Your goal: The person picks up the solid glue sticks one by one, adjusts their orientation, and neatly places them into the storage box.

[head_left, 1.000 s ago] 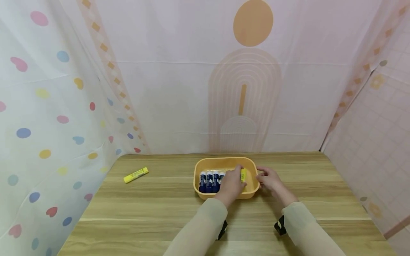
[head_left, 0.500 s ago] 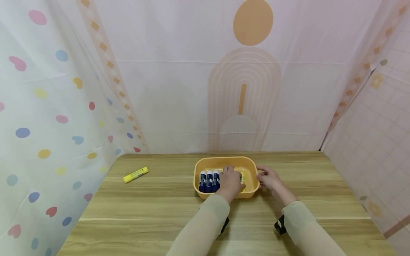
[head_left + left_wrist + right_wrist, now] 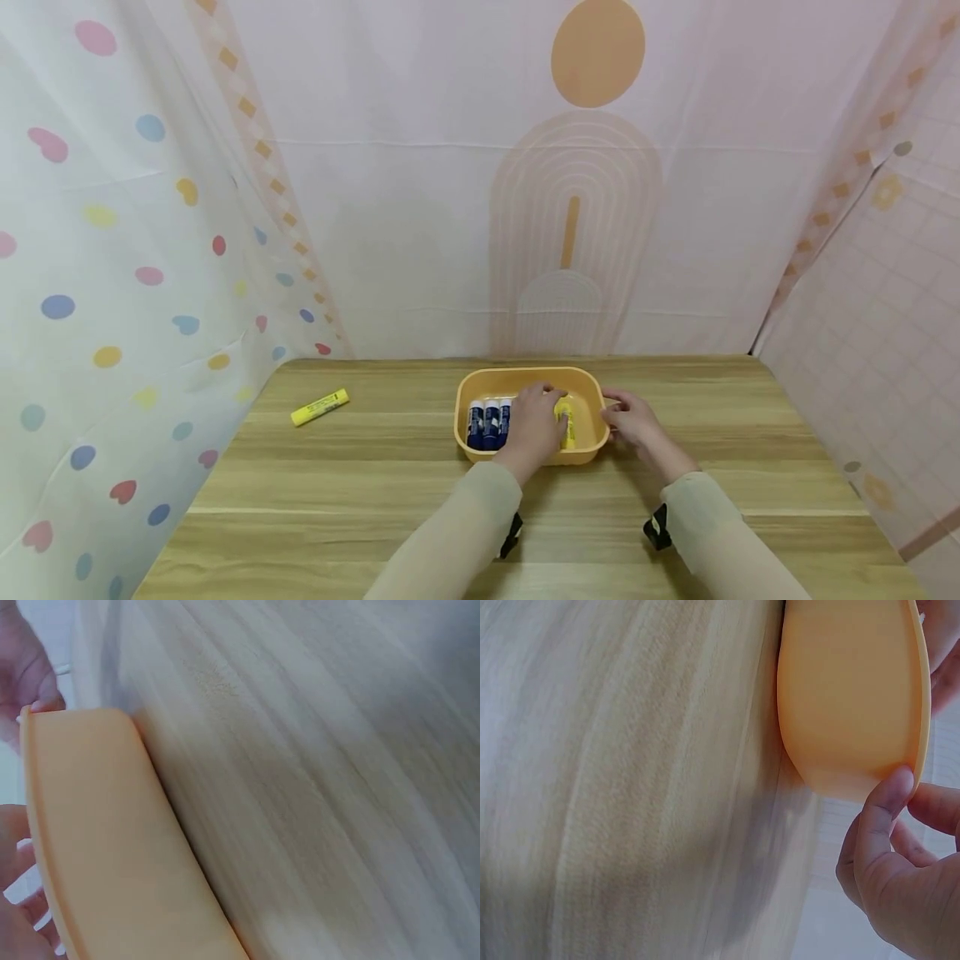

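A yellow-orange plastic basket [image 3: 486,382] sits on the wooden table. Inside, a row of dark blue glue sticks [image 3: 491,425] with white caps lies at the left, and a yellow glue stick [image 3: 567,427] lies right of my left hand. My left hand [image 3: 529,427] reaches into the basket over the row, fingers spread and slightly bent, thumb beside the yellow stick; it covers part of the row. In the left wrist view its fingers show behind the basket wall [image 3: 112,847]. My right hand [image 3: 907,877] pinches the basket's right-end rim between thumb and fingers.
Another yellow glue stick [image 3: 320,407] lies by itself on the table's far left. Wooden tabletop [image 3: 337,500] surrounds the basket. A patterned curtain [image 3: 405,250] hangs along the table's back edge, with more cloth at both sides.
My left hand has shifted slightly left, away from the yellow glue stick in the basket, and more of that stick shows. My right hand stays at the rim.
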Motion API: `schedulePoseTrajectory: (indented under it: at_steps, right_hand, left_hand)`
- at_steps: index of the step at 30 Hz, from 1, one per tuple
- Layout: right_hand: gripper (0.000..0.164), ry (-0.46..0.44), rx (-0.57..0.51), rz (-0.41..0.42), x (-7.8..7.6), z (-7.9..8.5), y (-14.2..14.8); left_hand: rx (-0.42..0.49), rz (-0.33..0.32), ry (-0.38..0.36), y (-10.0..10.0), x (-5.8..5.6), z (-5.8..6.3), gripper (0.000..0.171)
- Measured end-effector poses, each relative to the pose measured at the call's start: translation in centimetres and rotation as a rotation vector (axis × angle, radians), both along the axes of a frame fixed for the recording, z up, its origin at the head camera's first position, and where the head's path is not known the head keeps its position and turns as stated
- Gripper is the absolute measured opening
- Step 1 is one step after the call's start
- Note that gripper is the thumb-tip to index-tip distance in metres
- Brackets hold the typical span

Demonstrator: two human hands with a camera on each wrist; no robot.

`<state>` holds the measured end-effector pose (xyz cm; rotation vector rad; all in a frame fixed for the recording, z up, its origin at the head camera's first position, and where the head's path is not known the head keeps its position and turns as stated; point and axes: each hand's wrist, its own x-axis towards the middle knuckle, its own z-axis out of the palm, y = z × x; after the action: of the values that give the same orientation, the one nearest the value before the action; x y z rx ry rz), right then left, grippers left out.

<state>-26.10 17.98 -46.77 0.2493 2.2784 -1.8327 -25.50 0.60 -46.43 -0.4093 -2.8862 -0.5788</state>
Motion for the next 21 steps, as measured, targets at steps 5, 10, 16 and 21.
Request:
schedulePoseTrajectory:
  at_steps: [5,10,16,21]
  right_hand:
    - [0.047,-0.019,0.003,-0.006,-0.2,-0.2,0.1]
    - [0.047,-0.025,0.000,-0.007,-0.3,-0.2,0.2]
    - [0.047,-0.031,0.011,0.002,-0.2,-0.1,0.3]
    - [0.047,-0.031,0.012,-0.001,-0.1,-0.1,0.4]
  left_hand:
    - [0.102,-0.046,0.059,-2.2,0.3,0.2,0.036]
    - [0.140,-0.065,0.107,-5.1,0.8,0.4,0.039]
    - [0.238,-0.077,0.182,-8.6,1.5,0.6,0.042]
    - [0.299,-0.054,0.221,-11.8,2.0,0.2,0.046]
